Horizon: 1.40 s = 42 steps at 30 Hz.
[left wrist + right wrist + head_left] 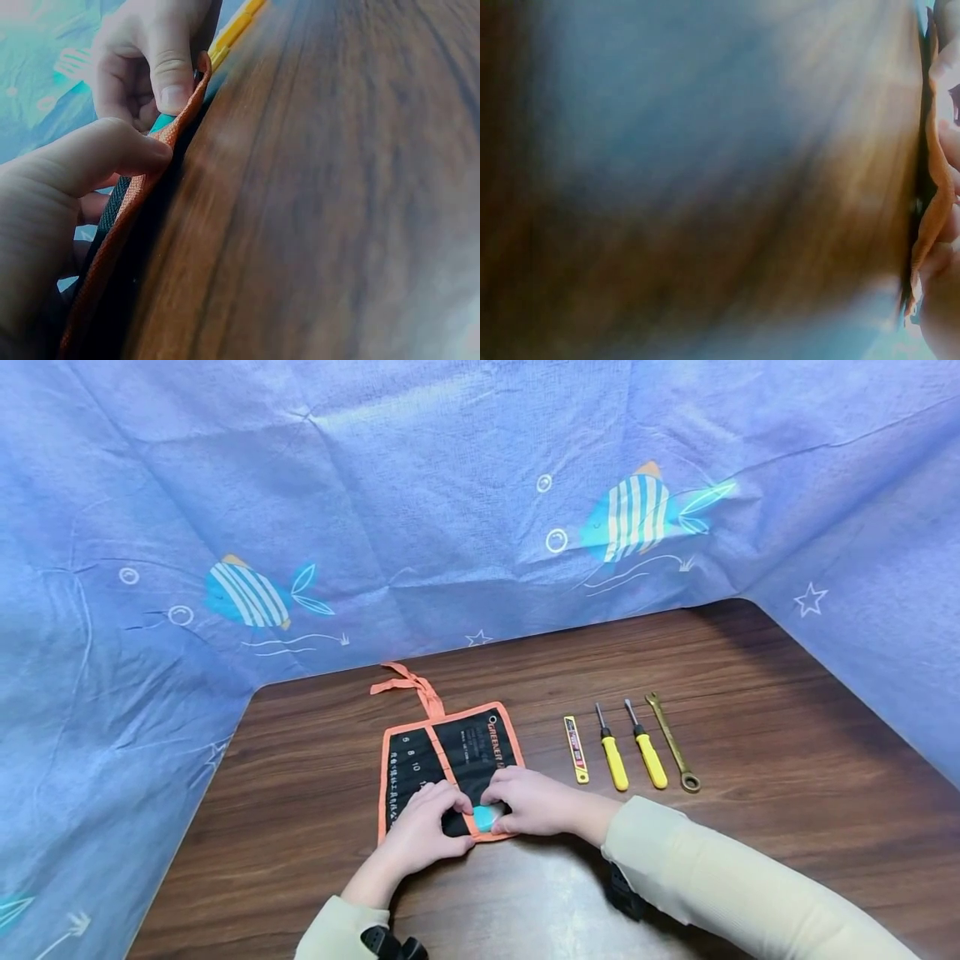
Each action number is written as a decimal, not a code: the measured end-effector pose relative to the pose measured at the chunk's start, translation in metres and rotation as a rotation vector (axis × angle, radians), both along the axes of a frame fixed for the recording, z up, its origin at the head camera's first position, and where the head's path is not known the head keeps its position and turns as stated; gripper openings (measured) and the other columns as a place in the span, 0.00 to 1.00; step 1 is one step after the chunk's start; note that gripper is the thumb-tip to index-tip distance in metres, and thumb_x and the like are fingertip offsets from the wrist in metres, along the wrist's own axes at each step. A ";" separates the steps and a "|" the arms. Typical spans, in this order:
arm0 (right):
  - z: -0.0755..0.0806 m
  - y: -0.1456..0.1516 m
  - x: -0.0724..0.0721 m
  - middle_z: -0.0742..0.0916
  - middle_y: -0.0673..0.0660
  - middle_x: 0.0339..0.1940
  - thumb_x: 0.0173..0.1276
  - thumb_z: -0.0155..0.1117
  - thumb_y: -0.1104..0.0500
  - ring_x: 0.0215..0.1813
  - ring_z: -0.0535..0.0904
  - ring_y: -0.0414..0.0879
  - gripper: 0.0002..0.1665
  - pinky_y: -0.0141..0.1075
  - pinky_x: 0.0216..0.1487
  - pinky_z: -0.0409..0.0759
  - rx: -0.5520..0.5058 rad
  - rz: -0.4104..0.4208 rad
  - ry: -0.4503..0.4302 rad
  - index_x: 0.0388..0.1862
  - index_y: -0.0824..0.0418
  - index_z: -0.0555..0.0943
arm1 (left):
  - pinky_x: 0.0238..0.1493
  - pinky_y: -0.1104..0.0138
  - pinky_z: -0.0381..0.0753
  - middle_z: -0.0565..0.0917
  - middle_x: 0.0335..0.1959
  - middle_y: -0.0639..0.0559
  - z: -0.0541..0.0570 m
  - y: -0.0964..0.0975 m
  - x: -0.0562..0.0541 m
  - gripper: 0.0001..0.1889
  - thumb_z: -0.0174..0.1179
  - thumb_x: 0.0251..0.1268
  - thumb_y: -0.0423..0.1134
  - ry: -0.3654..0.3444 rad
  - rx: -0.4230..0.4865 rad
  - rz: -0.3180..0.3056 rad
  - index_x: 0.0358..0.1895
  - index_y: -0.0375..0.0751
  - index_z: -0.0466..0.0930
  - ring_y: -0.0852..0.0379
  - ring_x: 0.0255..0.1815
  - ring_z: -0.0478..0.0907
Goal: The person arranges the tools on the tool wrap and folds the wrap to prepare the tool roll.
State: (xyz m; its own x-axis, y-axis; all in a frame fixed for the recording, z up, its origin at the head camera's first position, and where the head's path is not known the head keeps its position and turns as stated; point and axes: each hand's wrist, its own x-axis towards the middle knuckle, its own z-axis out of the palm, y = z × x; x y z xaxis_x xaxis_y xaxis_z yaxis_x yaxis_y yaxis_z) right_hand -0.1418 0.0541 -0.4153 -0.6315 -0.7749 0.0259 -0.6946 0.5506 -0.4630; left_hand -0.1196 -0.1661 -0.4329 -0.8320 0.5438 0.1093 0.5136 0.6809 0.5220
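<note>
1. The work looks unfinished: one turquoise piece is at the near edge of one pouch; I cannot tell how deep it sits.
2. The left hand pinches the pouch edge; the right hand grips the piece.
3. Outside, on the table, lie one yellow strip, two screwdrivers and one wrench.

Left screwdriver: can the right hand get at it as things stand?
Probably yes, once free: the right hand grips the teal item at the pouch, but the left screwdriver lies uncovered on the table nearby.
</note>
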 end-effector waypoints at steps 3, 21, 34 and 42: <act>0.000 0.000 0.000 0.79 0.48 0.41 0.58 0.68 0.52 0.45 0.73 0.41 0.18 0.34 0.49 0.71 0.000 -0.007 0.003 0.46 0.58 0.82 | 0.52 0.58 0.66 0.72 0.35 0.68 0.001 0.001 0.000 0.16 0.70 0.43 0.47 0.001 0.001 0.007 0.36 0.57 0.75 0.64 0.41 0.70; -0.008 0.000 -0.003 0.80 0.46 0.42 0.58 0.68 0.50 0.46 0.72 0.40 0.18 0.33 0.49 0.70 -0.014 -0.031 -0.028 0.45 0.56 0.83 | 0.55 0.55 0.64 0.73 0.37 0.66 0.003 0.004 0.002 0.17 0.70 0.46 0.47 -0.028 0.006 -0.002 0.41 0.55 0.77 0.63 0.43 0.70; 0.002 0.017 -0.009 0.81 0.48 0.45 0.57 0.67 0.50 0.50 0.73 0.43 0.21 0.38 0.53 0.70 -0.064 -0.041 -0.034 0.48 0.57 0.82 | 0.41 0.61 0.62 0.71 0.36 0.66 0.008 -0.008 -0.002 0.22 0.68 0.47 0.55 -0.022 -0.035 0.047 0.47 0.56 0.77 0.63 0.38 0.65; 0.010 0.046 -0.009 0.82 0.48 0.45 0.60 0.66 0.52 0.47 0.72 0.44 0.19 0.40 0.50 0.71 -0.087 -0.110 -0.018 0.49 0.58 0.82 | 0.42 0.60 0.60 0.69 0.39 0.64 0.007 -0.011 -0.004 0.28 0.65 0.47 0.62 -0.063 -0.121 0.073 0.54 0.60 0.75 0.62 0.42 0.63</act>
State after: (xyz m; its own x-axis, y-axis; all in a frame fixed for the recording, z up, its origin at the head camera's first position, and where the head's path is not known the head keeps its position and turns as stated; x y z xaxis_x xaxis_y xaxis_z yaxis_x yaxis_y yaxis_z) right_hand -0.1509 0.1005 -0.4052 -0.7136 -0.6963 0.0775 -0.6232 0.5803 -0.5243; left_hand -0.1234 -0.1774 -0.4261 -0.8731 0.4875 -0.0072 0.4290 0.7752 0.4637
